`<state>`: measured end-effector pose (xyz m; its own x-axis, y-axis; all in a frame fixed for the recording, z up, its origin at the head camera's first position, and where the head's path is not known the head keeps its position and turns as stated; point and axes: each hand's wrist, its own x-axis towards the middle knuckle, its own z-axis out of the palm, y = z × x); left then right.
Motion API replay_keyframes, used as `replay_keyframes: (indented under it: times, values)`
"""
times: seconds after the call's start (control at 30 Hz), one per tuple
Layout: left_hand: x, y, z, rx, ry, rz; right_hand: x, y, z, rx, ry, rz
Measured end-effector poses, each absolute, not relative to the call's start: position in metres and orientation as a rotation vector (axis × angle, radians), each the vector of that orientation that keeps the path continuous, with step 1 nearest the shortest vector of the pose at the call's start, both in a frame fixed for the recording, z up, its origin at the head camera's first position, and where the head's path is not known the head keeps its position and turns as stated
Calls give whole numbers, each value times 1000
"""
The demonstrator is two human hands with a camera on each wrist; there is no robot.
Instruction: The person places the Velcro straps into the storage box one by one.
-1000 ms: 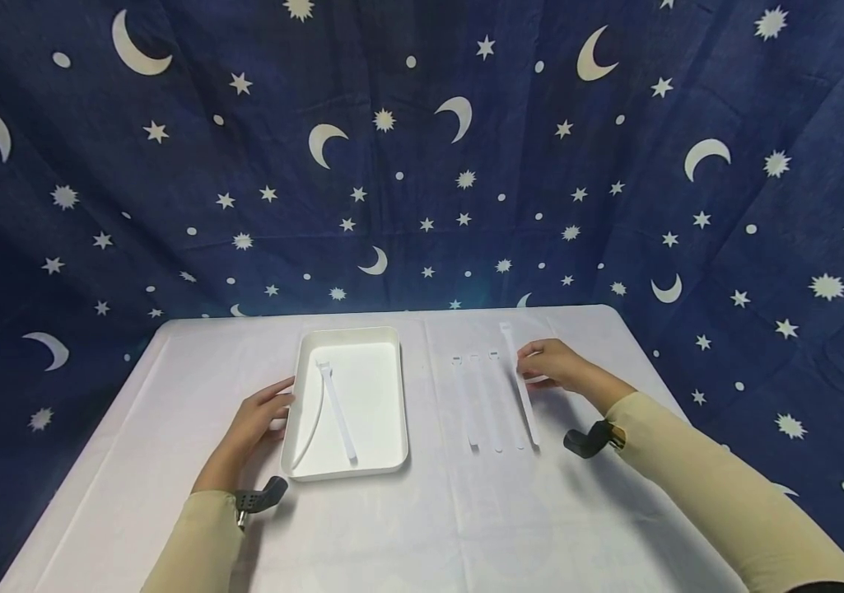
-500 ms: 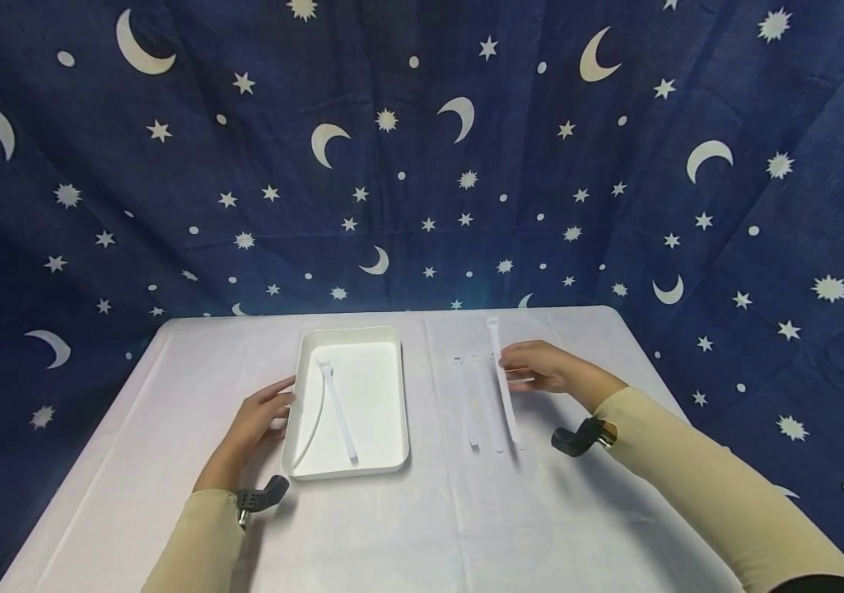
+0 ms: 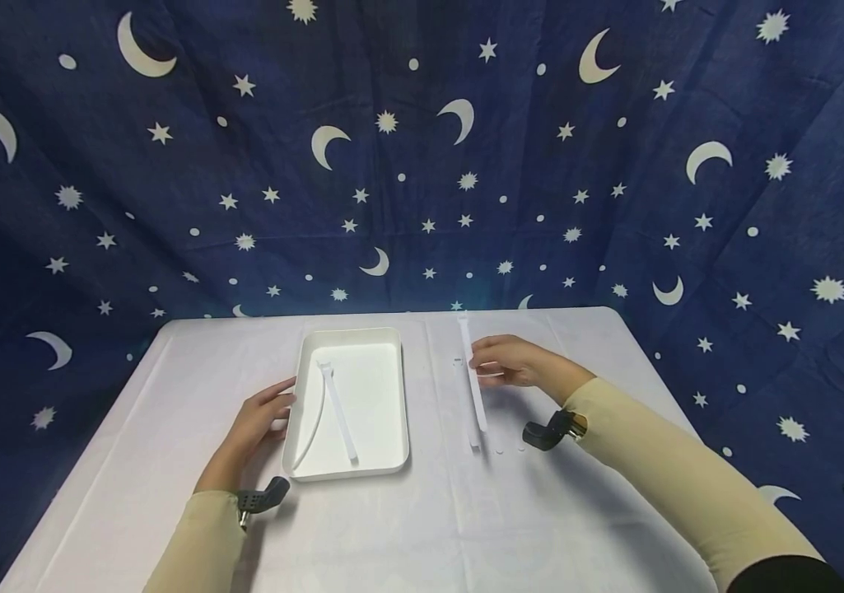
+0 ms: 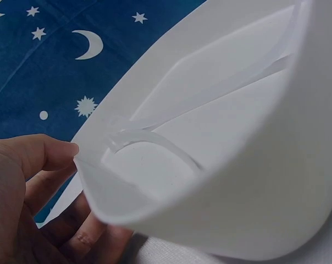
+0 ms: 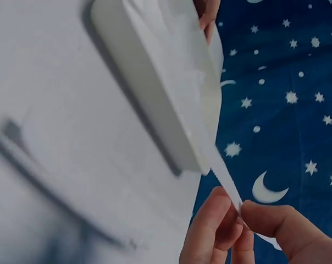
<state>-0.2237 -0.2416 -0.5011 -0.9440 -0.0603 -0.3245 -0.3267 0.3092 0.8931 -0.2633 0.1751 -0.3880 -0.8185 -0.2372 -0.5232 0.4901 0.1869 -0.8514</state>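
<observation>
My right hand pinches a long white strap between thumb and fingers, raised over the table right of the tray. In the right wrist view, the held strap has a finely notched edge. At its left side my left hand holds a white rectangular tray, thumb at the rim and fingers against the outer wall. Two more white straps lie inside, one a straight strap, the other a curved strap. The left wrist view shows the tray wall close up.
Beneath the held strap, another white strap lies on the white table. Faint rounded ends of others show to its right, mostly lost against the cloth. A dark blue curtain with moons and stars hangs behind the table.
My right hand has carried the strap leftward, passing over the straps on the table toward the tray. The left hand and the tray have stayed in place.
</observation>
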Motion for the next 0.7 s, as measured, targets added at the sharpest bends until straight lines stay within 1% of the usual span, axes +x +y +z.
replay_keyframes:
  times: [0.3, 0.7]
  values:
    - [-222, -242, -501, -340, 2354, 1686, -266, 148, -379, 260, 1849, -1697]
    - [-222, -241, -499, -349, 2347, 1680, -267, 119, -388, 279, 1848, -1705]
